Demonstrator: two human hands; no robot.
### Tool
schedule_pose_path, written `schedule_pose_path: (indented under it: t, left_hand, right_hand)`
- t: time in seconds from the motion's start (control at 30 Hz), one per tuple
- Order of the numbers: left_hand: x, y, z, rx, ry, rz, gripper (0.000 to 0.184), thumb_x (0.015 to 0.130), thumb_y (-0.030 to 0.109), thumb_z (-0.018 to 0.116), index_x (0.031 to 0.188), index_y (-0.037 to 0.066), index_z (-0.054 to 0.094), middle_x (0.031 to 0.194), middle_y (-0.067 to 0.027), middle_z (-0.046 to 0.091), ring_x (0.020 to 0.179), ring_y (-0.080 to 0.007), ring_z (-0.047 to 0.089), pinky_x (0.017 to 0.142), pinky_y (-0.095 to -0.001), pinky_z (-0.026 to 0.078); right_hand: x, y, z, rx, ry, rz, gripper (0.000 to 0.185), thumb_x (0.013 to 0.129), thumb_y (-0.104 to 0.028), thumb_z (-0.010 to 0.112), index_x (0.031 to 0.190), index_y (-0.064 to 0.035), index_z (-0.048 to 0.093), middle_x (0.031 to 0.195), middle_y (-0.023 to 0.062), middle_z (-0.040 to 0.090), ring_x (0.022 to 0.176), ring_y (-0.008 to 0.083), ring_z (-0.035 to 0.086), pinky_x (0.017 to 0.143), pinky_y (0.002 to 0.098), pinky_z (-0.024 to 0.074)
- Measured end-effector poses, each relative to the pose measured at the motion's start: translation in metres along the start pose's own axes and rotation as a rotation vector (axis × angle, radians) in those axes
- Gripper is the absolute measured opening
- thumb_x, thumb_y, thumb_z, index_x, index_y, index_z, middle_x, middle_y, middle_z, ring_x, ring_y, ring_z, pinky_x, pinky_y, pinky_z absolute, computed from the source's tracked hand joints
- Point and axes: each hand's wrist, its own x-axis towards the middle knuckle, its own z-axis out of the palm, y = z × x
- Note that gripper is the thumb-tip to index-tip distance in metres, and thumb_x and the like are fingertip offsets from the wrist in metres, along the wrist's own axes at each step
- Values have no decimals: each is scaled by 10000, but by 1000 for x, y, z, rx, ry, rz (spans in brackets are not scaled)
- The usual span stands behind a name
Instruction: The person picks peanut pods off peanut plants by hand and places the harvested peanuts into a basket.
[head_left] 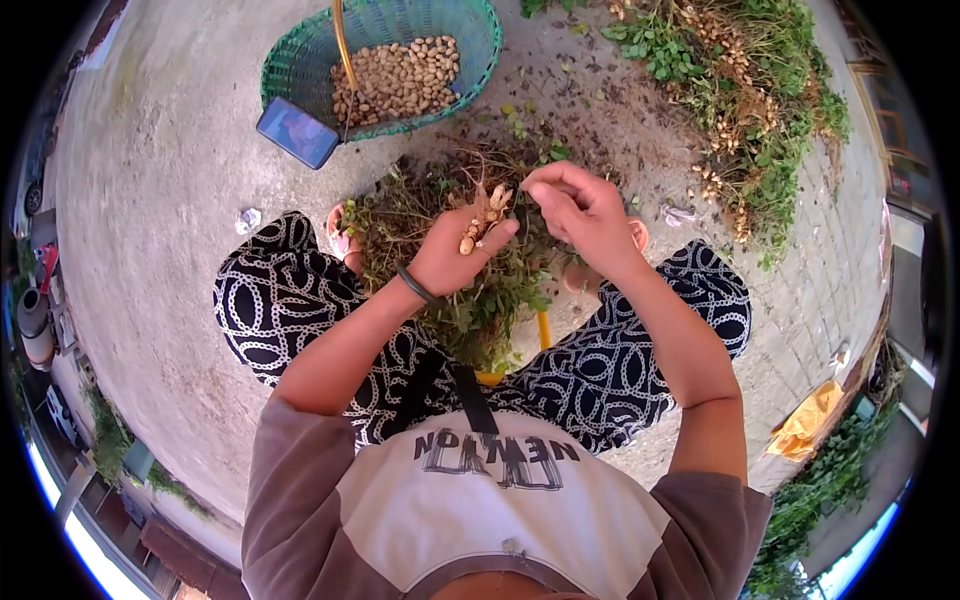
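Note:
In my left hand [452,250] is a small cluster of peanuts [487,218] with roots at its top, held between thumb and fingers. Just to the right, my right hand [585,210] has its fingertips drawn together in a pinch beside the cluster; whatever lies in the pinch is too small to make out. Under both hands, between my legs, a heap of pulled peanut plants [480,315] spreads its leaves and stems. Ahead stands a green woven basket [285,75] with many picked peanuts [405,80] in it.
A phone [298,132] leans at the basket's near left rim, below its curved handle [342,45]. At the upper right lies a large pile of peanut plants [745,100] with pods attached. Crumpled plastic [248,220] and an orange sack [806,420] lie on the concrete.

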Motion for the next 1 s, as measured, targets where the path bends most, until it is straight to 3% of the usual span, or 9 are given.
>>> schedule_pose_path:
  t: [0.13, 0.27, 0.37, 0.43, 0.53, 0.63, 0.73, 0.77, 1.0]
  left_hand:
    - [-3, -1, -7, -195, -137, 13, 258, 989, 244, 528, 858, 28, 580, 678, 7, 554, 656, -73, 507, 609, -259, 434]
    - [-11, 6, -11, -272, -200, 22, 206, 982, 177, 526, 900, 10, 614, 752, -7, 596, 701, -84, 551, 660, -254, 457]
    - [-15, 8, -13, -303, -227, 37, 192, 976, 159, 528, 966, 1, 637, 806, -17, 624, 742, -90, 580, 696, -255, 473]
    - [-19, 3, -16, -322, -202, 83, 191, 973, 152, 531, 1000, -2, 641, 824, -26, 637, 767, -93, 592, 717, -259, 480]
    - [-24, 6, -20, -311, -165, 125, 193, 970, 141, 528, 1024, -6, 642, 848, -36, 652, 790, -102, 606, 736, -270, 489]
    - [-27, 16, -25, -296, -112, 181, 187, 965, 124, 524, 1028, -6, 642, 857, -40, 654, 801, -114, 616, 745, -281, 493]
    - [-27, 15, -26, -272, -39, 223, 181, 964, 120, 510, 1015, 2, 637, 864, -50, 653, 817, -140, 623, 757, -299, 487]
    - [-28, 14, -26, -259, -13, 230, 180, 964, 121, 504, 1009, 5, 634, 867, -54, 653, 823, -151, 625, 762, -306, 484]
    - [-29, 8, -20, -64, -7, 249, 172, 943, 157, 495, 926, 27, 607, 844, -76, 646, 789, -232, 616, 747, -360, 463]
  right_hand:
    - [16, 5, -23, 228, 89, 318, 295, 956, -294, 589, 1032, -9, 590, 801, -2, 521, 594, 70, 439, 486, 229, 316]
    - [44, 25, -33, 288, 27, 461, 253, 951, -244, 583, 1038, -7, 588, 908, 38, 571, 682, 104, 525, 546, 237, 423]
    - [91, -15, -19, 229, 12, 271, 366, 941, -196, 591, 1207, 38, 497, 1055, 128, 583, 893, 221, 643, 723, 296, 539]
    - [121, -50, 5, 169, 50, 35, 510, 945, -202, 587, 1336, 64, 395, 1156, 192, 572, 971, 293, 648, 849, 345, 552]
    - [136, -81, 28, 4, 93, -219, 515, 968, -240, 555, 1366, 52, 407, 1200, 198, 556, 1087, 308, 612, 939, 402, 534]
    - [117, -78, 34, -120, 55, -305, 456, 960, -258, 576, 1299, 37, 494, 1164, 164, 593, 1008, 239, 642, 847, 343, 556]
    - [64, -67, 34, -361, -221, -98, 280, 950, -251, 604, 1099, -17, 643, 895, 37, 676, 755, 93, 627, 641, 227, 492]
    - [44, -67, 39, -423, -271, -30, 244, 931, -208, 633, 1069, -7, 649, 844, 29, 671, 746, 75, 615, 629, 221, 492]
    - [-6, -16, 43, -261, -198, -163, 120, 905, -112, 637, 928, 5, 622, 779, 45, 662, 668, 97, 624, 616, 256, 490]
